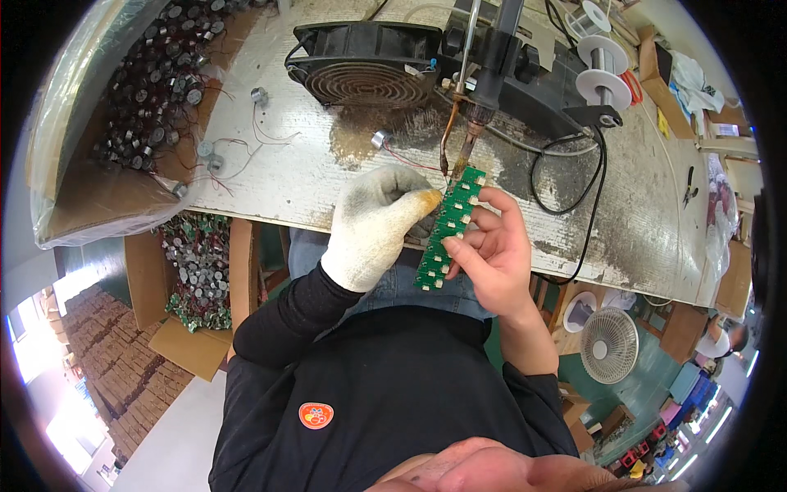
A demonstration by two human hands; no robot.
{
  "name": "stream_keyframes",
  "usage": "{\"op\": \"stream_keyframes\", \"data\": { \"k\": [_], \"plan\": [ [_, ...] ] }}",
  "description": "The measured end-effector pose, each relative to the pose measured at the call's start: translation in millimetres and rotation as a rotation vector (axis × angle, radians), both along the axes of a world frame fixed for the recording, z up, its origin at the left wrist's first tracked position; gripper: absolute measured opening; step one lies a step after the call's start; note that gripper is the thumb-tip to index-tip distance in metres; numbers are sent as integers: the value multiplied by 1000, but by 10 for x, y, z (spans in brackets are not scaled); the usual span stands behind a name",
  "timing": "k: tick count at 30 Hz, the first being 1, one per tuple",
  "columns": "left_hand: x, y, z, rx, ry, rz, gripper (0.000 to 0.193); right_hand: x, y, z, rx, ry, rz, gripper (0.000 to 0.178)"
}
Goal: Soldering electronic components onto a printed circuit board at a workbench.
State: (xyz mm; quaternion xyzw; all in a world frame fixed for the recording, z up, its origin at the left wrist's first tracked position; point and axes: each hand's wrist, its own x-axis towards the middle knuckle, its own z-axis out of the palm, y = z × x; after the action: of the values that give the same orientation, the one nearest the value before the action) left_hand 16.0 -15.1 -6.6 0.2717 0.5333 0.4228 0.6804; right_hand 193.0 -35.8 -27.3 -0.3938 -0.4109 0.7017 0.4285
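While the bare right hand (490, 261) gripped a narrow green circuit board (449, 225), its thumb lay across the near face and its fingers curled around the far edge. The circuit board stood tilted above the near edge of the scuffed white worktop (283, 184), its upper end leaning toward one o'clock and small pale connectors spaced along its length. At nine o'clock to it, the left hand (375, 215) wore a white glove (352, 254) with a yellowed fingertip; its grip was closed, thumb and forefinger drawn together at the board's edge, though one could not tell whether a wire end was pinched between them.

At twelve o'clock, just beside the board's upper end, a soldering iron (471, 131) and a thin copper-coloured tube (449, 135) pointed down; contact could not be made out. A small metal canister component (379, 139) lay at eleven o'clock, its red leads (414, 161) running toward the board. Farther out at eleven sat a black axial fan (365, 82) with a round grille, and between one and two stood spools of silvery wire (605, 61). Many more canisters filled a plastic-lined box (61, 156) at ten o'clock, while an open cardboard box (243, 266) at nine held parts with green pieces among them.
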Motion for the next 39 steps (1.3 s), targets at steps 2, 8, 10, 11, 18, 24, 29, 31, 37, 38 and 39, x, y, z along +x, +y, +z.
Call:
{"op": "stream_keyframes", "data": {
  "k": [2, 8, 10, 11, 18, 24, 29, 31, 37, 38, 39],
  "plan": [
    [0, 11, 6, 16, 38, -20, 20, 5, 1, 8, 1, -1, 2, 56],
    [5, 37, 18, 42, 97, -43, 20, 9, -9, -16, 11, -11, 5, 56],
    [1, 29, -19, 95, 103, -39, 20, 10, -9, -10, 11, -15, 3, 56],
    [0, 32, 0, 95, 102, -40, 20, 9, -7, -5, 10, -17, 4, 56],
    [12, 52, 44, 49, 63, -32, 19, 4, 9, 28, 30, -13, 0, 56],
    [32, 46, 52, 29, 45, -18, 19, 12, 5, 8, 13, -7, 4, 56],
    [-1, 18, -18, 29, 94, -69, 17, -3, -18, 4, 4, -5, -5, 56],
    [-19, 18, -28, 41, 82, -65, 17, -16, -16, -4, 8, -6, 0, 55],
    [-47, -10, 77, 178, 239, -66, 22, -11, -10, 21, 4, 22, -9, 54],
    [-96, -59, 19, 280, 317, -95, 26, 10, -5, 29, 0, 15, -22, 54],
    [-170, -58, -59, 409, 457, -120, 28, 22, 7, 37, -2, 2, -53, 54]
  ]
}}
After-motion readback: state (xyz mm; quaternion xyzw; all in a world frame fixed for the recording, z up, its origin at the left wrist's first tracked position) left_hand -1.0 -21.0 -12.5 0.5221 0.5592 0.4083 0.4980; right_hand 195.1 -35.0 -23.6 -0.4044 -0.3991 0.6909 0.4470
